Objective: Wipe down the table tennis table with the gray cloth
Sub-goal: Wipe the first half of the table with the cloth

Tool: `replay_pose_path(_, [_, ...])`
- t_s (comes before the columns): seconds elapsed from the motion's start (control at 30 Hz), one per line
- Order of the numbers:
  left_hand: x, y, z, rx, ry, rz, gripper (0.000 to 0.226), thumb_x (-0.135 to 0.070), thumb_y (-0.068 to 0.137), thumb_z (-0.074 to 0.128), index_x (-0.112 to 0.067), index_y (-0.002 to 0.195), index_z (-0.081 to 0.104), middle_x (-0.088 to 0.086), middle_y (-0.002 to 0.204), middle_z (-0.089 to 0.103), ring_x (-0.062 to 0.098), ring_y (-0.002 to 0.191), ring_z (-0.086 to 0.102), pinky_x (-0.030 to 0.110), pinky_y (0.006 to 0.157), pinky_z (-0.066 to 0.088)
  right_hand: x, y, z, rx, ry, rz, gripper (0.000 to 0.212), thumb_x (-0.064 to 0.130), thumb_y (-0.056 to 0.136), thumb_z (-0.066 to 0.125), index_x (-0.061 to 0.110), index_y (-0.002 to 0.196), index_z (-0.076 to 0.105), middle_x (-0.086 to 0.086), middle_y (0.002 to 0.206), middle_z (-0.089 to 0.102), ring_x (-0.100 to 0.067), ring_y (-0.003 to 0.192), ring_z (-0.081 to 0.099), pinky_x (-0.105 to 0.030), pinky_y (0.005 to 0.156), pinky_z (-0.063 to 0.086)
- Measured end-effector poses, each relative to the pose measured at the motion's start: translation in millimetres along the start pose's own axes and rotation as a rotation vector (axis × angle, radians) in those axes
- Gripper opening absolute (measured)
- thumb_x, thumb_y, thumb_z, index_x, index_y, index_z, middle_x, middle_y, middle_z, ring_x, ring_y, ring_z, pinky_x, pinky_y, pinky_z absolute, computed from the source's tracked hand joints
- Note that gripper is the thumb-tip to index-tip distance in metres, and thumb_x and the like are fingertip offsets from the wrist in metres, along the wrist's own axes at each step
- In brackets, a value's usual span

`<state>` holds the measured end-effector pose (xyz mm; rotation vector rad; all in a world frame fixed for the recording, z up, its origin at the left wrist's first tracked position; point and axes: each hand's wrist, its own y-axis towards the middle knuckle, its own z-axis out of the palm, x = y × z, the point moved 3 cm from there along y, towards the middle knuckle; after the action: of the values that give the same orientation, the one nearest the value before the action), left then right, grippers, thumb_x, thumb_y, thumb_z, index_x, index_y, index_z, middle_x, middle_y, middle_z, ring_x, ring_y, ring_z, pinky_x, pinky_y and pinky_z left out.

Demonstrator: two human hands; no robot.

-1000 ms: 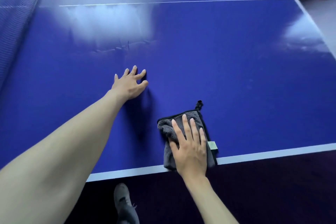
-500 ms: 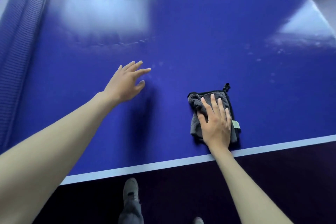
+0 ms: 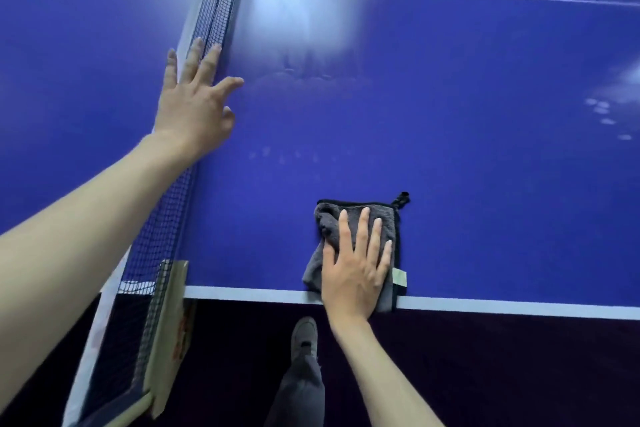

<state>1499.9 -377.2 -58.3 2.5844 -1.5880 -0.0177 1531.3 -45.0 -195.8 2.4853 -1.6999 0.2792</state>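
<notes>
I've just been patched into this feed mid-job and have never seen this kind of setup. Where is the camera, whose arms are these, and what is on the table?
There is no machine: a person wears one camera on the head, looking down at their own arms. The blue table tennis table fills the view, with the net on the left. The right hand presses flat on the gray cloth near the white edge line. The left hand holds nothing, fingers spread by the net. Pale smudges show on the surface. A shoe is visible below.
</notes>
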Motion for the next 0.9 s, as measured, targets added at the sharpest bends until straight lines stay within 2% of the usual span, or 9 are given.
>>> replay_pose_path(0.13, [36.7,-22.1,5.3,0.062,0.046,-0.073,0.057,-0.029,0.093,0.058,-0.029,0.149,0.047,0.012,0.170,0.009,0.031,0.158,-0.004,0.060,0.125,-0.002,108.9,-26.9,26.5,0.060,0.043,-0.107,0.074,0.049,0.100,0.050,0.032,0.165,0.019,-0.005,0.175,0.001,-0.028,0.161,0.000,-0.055,0.128,0.006])
replay_pose_path(0.23, [46.7,-34.4,11.0,0.075,0.035,-0.093,0.058,-0.029,0.093,0.058,-0.030,0.150,0.044,0.011,0.170,0.009,0.030,0.158,-0.004,0.059,0.125,-0.001,185.0,-41.4,42.2,0.102,0.091,-0.210,0.080,0.051,0.097,0.055,0.031,0.165,0.019,-0.006,0.175,-0.002,-0.029,0.161,-0.001,-0.056,0.128,0.001])
replay_pose_path(0.37, [38.9,-38.6,20.6,0.062,0.028,-0.051,0.059,-0.019,0.092,0.057,-0.027,0.149,0.046,0.012,0.170,0.013,0.030,0.158,-0.001,0.059,0.125,0.000,209.9,-40.4,56.1,0.129,0.120,-0.264,0.074,0.053,0.098,0.050,0.032,0.163,0.023,-0.005,0.175,0.004,-0.029,0.161,0.005,-0.054,0.126,0.003])
replay_pose_path(0.47, [19.1,-36.9,25.4,0.042,0.002,0.013,0.058,-0.016,0.091,0.059,-0.025,0.147,0.050,0.011,0.169,0.018,0.031,0.158,0.004,0.058,0.126,0.002,182.7,-29.2,54.0,0.133,0.095,-0.367,0.070,0.052,0.098,0.048,0.036,0.162,0.024,-0.001,0.175,0.009,-0.024,0.161,0.008,-0.051,0.127,0.000])
replay_pose_path(0.63, [-13.3,-26.3,32.3,0.076,-0.025,-0.016,0.057,-0.023,0.091,0.064,-0.026,0.146,0.052,0.010,0.169,0.019,0.030,0.157,0.005,0.057,0.126,0.002,90.0,15.9,28.1,0.093,0.094,-0.253,0.067,0.048,0.100,0.045,0.038,0.163,0.023,0.003,0.174,0.009,-0.021,0.161,0.006,-0.051,0.128,0.004])
replay_pose_path(0.7, [-24.2,-20.1,39.5,0.161,-0.024,-0.054,0.055,-0.028,0.093,0.063,-0.027,0.146,0.052,0.011,0.169,0.018,0.030,0.157,0.006,0.054,0.126,0.003,36.0,39.5,13.0,0.047,0.063,-0.218,0.065,0.048,0.100,0.041,0.038,0.162,0.027,0.003,0.174,0.014,-0.021,0.161,0.010,-0.051,0.129,0.009])
replay_pose_path(0.77, [-38.4,-15.3,48.4,0.312,-0.057,-0.117,0.054,-0.033,0.095,0.060,-0.028,0.148,0.049,0.010,0.168,0.020,0.029,0.156,0.011,0.054,0.125,0.010,-21.4,60.5,-1.7,0.011,0.034,-0.176,0.064,0.048,0.099,0.036,0.038,0.161,0.030,0.003,0.173,0.019,-0.020,0.160,0.014,-0.051,0.128,0.013])
replay_pose_path(0.83, [-51.0,-17.1,58.1,0.449,-0.112,-0.185,0.054,-0.035,0.095,0.057,-0.029,0.148,0.048,0.007,0.166,0.027,0.029,0.152,0.023,0.054,0.123,0.021,-77.9,77.7,-16.9,-0.016,0.016,-0.141,0.063,0.048,0.098,0.034,0.038,0.161,0.031,0.004,0.172,0.021,-0.020,0.160,0.016,-0.050,0.128,0.015])
replay_pose_path(0.9, [-59.6,-22.3,67.5,0.517,-0.098,-0.199,0.054,-0.034,0.095,0.055,-0.031,0.148,0.048,0.001,0.162,0.034,0.030,0.145,0.036,0.053,0.117,0.031,-131.1,94.7,-30.6,-0.036,-0.001,-0.100,0.063,0.050,0.099,0.033,0.038,0.161,0.032,0.004,0.172,0.022,-0.020,0.159,0.017,-0.049,0.128,0.016])
